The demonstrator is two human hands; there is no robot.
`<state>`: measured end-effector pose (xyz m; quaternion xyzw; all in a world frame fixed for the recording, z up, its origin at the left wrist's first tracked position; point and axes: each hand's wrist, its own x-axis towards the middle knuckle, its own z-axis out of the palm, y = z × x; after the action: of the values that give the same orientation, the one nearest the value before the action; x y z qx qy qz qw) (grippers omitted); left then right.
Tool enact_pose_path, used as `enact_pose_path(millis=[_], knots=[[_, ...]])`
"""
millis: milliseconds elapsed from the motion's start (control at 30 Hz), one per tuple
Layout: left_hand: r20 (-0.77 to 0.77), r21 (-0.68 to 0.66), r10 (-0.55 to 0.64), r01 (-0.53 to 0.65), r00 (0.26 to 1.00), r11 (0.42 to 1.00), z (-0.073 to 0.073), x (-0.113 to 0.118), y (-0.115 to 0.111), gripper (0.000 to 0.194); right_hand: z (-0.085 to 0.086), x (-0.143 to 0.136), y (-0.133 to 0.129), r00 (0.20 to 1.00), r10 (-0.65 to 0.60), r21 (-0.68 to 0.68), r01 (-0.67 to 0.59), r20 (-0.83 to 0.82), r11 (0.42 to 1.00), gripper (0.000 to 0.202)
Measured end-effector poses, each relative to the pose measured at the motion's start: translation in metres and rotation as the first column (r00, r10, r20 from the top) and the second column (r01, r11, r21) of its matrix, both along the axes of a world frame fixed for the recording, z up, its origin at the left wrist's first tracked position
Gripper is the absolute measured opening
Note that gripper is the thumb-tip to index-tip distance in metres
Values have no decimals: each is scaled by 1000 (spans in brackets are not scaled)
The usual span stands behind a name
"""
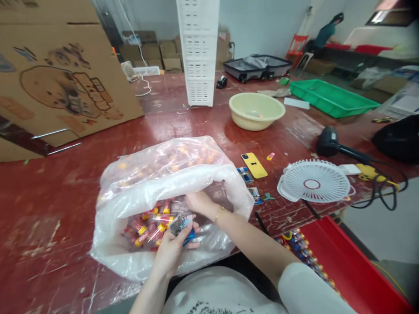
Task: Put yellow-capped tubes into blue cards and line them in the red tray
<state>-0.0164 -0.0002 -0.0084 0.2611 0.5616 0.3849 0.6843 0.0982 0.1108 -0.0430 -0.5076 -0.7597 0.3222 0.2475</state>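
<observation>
A large translucent plastic bag [170, 181] lies on the red table with its mouth toward me. Inside are many small clear tubes [147, 229] with yellow caps and red contents. My left hand [176, 237] is over the bag's mouth, its fingers closed around a small clear packet [181, 223] with some blue on it. Deeper in the bag, my right hand [198, 203] reaches under the folded rim; its fingers are hidden by the plastic and the contents.
Right of the bag lie a yellow phone [254, 165], small blue packets [245, 175] and a white fan [312, 183]. Behind stand a cream basin [257, 111], a green tray [332, 98] and a white basket stack [199, 52]. A cardboard box [65, 74] is at left. One person [324, 35] works far off.
</observation>
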Motion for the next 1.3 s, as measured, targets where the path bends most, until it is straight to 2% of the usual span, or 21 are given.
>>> enact_pose_path(millis=[67, 133, 233, 300, 367, 433, 533, 633, 700, 833, 933, 1033, 1167, 1300], knots=[[26, -17, 31, -31, 999, 999, 0, -5, -3, 44, -7, -14, 13, 1000, 21, -10, -21, -18, 1000, 16], [43, -58, 42, -40, 998, 998, 2, -8, -3, 42, -9, -11, 10, 999, 26, -22, -27, -34, 999, 14], [67, -85, 26, -21, 997, 996, 4, -7, 2, 39, 0, 19, -15, 998, 7, -30, -8, -60, 1000, 11], [86, -70, -15, 21, 996, 997, 6, -4, 6, 38, 9, 49, -36, 983, -25, -76, 11, -182, 997, 12], [104, -61, -77, 84, 992, 995, 6, 2, 10, 38, 17, 78, -53, 920, -101, -162, 41, -380, 986, 14], [119, -56, -139, 147, 983, 988, 7, 9, 12, 39, 24, 99, -65, 824, -220, -234, 110, -522, 966, 19], [104, -15, -202, 204, 974, 979, 5, 20, 11, 37, 29, 114, -72, 718, -362, -247, 266, -595, 932, 24], [54, 38, -217, 215, 975, 976, 3, 27, 9, 32, 38, 115, -74, 653, -367, -222, 298, -662, 929, 26], [42, 42, -222, 220, 974, 974, 2, 29, 8, 31, 47, 112, -75, 666, -305, -173, 259, -681, 950, 24], [29, 85, -264, 261, 964, 961, 1, 29, 8, 26, 70, 109, -76, 771, -132, -2, 168, -623, 986, 13], [-37, 135, -262, 265, 964, 955, 1, 29, 9, 24, 85, 109, -75, 869, -6, 159, 97, -495, 983, 8], [-94, 158, -206, 219, 974, 963, 0, 29, 9, 23, 93, 110, -73, 939, 51, 280, 49, -340, 959, 4], [-116, 168, -148, 166, 982, 972, 1, 30, 9, 24, 97, 109, -73, 970, 70, 338, 13, -233, 941, 4], [-130, 182, -203, 225, 970, 957, 3, 31, 10, 23, 97, 105, -75, 962, 104, 300, -23, -254, 954, 5]])
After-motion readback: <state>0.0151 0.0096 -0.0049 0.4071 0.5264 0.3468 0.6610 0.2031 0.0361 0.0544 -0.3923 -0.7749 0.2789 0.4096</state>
